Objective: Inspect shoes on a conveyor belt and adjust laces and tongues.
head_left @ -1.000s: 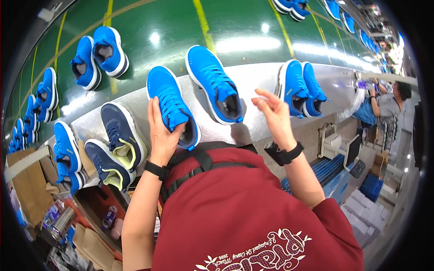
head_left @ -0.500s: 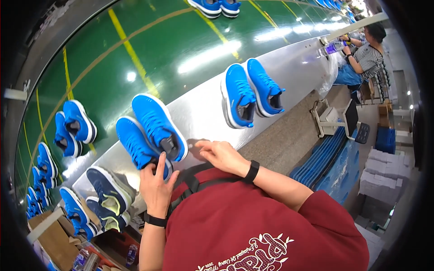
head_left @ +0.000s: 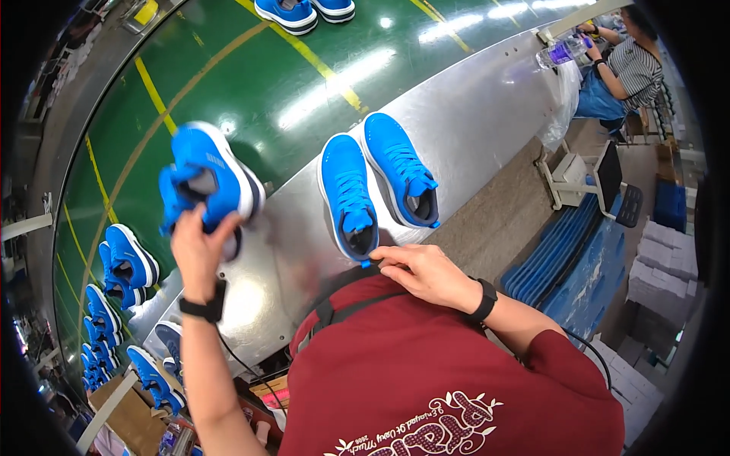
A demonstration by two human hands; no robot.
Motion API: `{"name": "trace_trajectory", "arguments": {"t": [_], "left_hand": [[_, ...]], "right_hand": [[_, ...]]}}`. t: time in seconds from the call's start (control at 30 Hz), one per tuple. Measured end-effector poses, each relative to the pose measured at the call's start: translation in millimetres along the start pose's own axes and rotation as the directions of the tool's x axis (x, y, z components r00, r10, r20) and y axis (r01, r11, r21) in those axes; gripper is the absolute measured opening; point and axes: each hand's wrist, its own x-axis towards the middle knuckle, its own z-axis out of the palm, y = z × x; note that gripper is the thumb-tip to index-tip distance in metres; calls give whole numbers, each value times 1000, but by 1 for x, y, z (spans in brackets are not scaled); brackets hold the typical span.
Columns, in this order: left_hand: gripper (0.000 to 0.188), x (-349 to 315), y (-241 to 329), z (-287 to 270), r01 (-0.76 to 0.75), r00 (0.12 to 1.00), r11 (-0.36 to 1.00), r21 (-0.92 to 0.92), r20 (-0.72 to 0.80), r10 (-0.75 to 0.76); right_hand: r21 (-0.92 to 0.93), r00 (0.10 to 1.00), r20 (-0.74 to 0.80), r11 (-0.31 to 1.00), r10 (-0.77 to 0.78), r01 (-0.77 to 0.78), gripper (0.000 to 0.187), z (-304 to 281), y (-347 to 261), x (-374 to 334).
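At the left, a pair of blue sneakers with white soles tilts over the edge between the green belt and the metal ledge. My left hand grips the pair at the heels; both are slightly blurred. A second pair stands on the ledge in front of me, toes away: a left blue sneaker and a right blue sneaker. My right hand is closed, its fingertips at the heel loop of the left one of these. Partly hidden behind my left forearm is a navy shoe.
More blue sneakers line the green belt at left, and another pair sits at its far side. The metal ledge runs toward a seated person holding a bottle. Blue stacked trays stand at right.
My left hand has lifted its pair off the ledge and swung it left toward the belt. The other pair has come nearer along the ledge, and my right hand has reached its heel.
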Motion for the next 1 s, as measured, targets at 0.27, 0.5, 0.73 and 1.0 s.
{"name": "trace_trajectory", "arguments": {"t": [0.27,0.5,0.73,1.0], "left_hand": [[54,153,12,-14,-46,992,996,81,-111,55],[33,1,44,60,45,999,971,-237,3,-46],[41,-113,-100,20,394,894,910,-127,-176,-412],[76,-101,-230,-53,531,847,748,397,-265,-461]], "right_hand": [[-115,988,-135,989,76,-92,33,-9,16,31],[-316,903,-163,888,-397,333,20,-17,-8,57],[-499,839,-170,779,-517,379,18,4,-43,65],[-376,888,136,806,-440,457,19,85,-70,67]]}}
